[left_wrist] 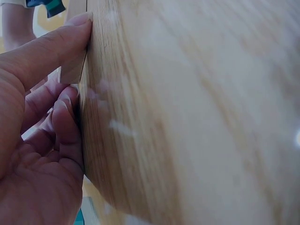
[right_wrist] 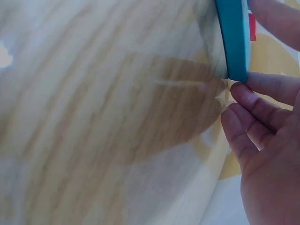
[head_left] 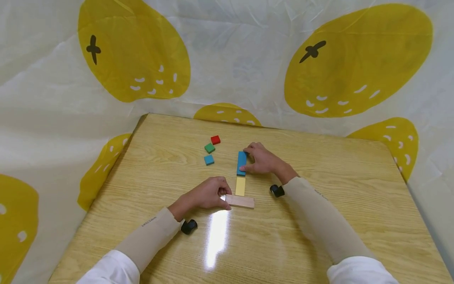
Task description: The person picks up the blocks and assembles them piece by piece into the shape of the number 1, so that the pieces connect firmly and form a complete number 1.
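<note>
My left hand (head_left: 208,193) pinches the left end of a plain wooden block (head_left: 240,201) that lies crosswise on the table. In the left wrist view the thumb presses along the side of this block (left_wrist: 71,70). With thumb and fingertips, my right hand (head_left: 264,161) grips a long blue block (head_left: 241,162) from its right side. The right wrist view shows an index fingertip at the end of the blue block (right_wrist: 234,40). A yellow block (head_left: 240,186) lies between the blue and plain blocks, the three forming a T-like line.
Left of the blue block lie three small square blocks: red (head_left: 215,140), green (head_left: 209,148) and blue (head_left: 209,160). All rest on a wood-grain table (head_left: 170,154). A fabric sheet (head_left: 234,59) with yellow fruit prints hangs behind. Black wrist cameras (head_left: 189,227) sit under both wrists.
</note>
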Tool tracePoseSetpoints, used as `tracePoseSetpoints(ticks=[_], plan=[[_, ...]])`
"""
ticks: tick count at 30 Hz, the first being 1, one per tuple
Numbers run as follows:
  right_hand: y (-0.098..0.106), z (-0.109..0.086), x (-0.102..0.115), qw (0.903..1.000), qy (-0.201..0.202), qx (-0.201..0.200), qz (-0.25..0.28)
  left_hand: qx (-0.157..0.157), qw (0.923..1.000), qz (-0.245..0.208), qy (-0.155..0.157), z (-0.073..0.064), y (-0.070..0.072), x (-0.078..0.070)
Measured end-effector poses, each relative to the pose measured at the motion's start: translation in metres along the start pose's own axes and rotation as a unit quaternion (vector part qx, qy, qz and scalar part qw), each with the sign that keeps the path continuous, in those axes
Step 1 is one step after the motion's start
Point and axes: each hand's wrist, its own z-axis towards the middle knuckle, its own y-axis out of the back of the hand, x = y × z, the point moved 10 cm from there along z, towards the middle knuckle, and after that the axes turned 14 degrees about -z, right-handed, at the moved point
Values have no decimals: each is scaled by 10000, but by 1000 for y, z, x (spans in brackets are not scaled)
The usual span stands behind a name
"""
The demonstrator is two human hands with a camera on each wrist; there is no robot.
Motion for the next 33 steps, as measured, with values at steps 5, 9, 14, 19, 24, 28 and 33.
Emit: tracePoseSetpoints(ticks=[5,9,14,19,24,28,33], plan=[[2,-1,1,9999,14,-104,-48,-7,10000,-26,40,1,0,0],[3,-2,3,9999,35,-129,-42,0,10000,-25,50,1,0,1],[2,-3,3,9999,57,-135,-78,3,10000,-22,27,1,1,0],[3,-4,3,9998,84,-164,-66,6,10000,3,-42,2,2,-1],[0,-3,2,9997,93,-175,-106,-9,10000,1,-42,1,2,-1],[-1,-3,1,9997,88,-205,-81,-17,10000,-21,-44,1,1,0],[-2,-4,3,9996,125,-239,-56,8,10000,-36,-32,1,-1,-1]])
